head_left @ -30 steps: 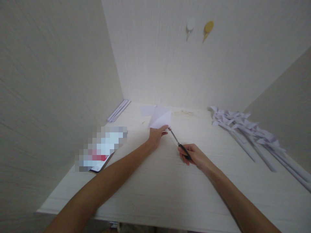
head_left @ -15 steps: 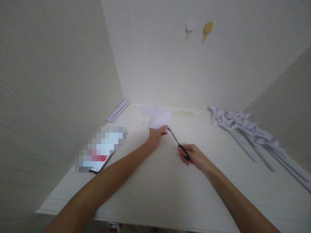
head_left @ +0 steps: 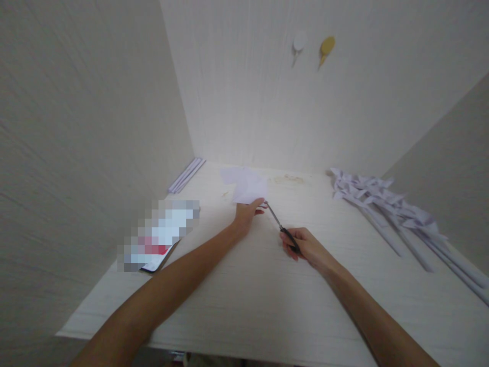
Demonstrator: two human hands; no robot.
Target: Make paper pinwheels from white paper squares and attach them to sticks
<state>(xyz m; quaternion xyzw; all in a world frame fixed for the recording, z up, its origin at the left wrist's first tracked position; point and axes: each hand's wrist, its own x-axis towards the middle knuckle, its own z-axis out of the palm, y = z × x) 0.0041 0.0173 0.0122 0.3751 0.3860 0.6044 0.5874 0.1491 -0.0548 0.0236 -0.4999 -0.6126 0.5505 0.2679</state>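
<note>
My left hand (head_left: pixel 246 213) pinches the near edge of a small white folded paper (head_left: pixel 250 189) that lies near the back of the pale wooden desk (head_left: pixel 260 290). My right hand (head_left: pixel 305 247) is closed round the black handles of a pair of scissors (head_left: pixel 280 228). The scissor blades point up and left, and their tip meets the paper's near right corner beside my left thumb. More pale paper (head_left: pixel 232 175) lies flat just behind the held piece.
Several white paper pinwheels on rolled sticks (head_left: pixel 385 209) lie along the desk's right side. A phone (head_left: pixel 158 237) rests at the left. Thin white strips (head_left: pixel 187 174) lie against the left wall. Two hooks, white (head_left: pixel 299 43) and yellow (head_left: pixel 327 47), hang on the back wall.
The paper has dropped from a raised tilt to lying flatter on the desk. Both hands have stayed nearly where they were.
</note>
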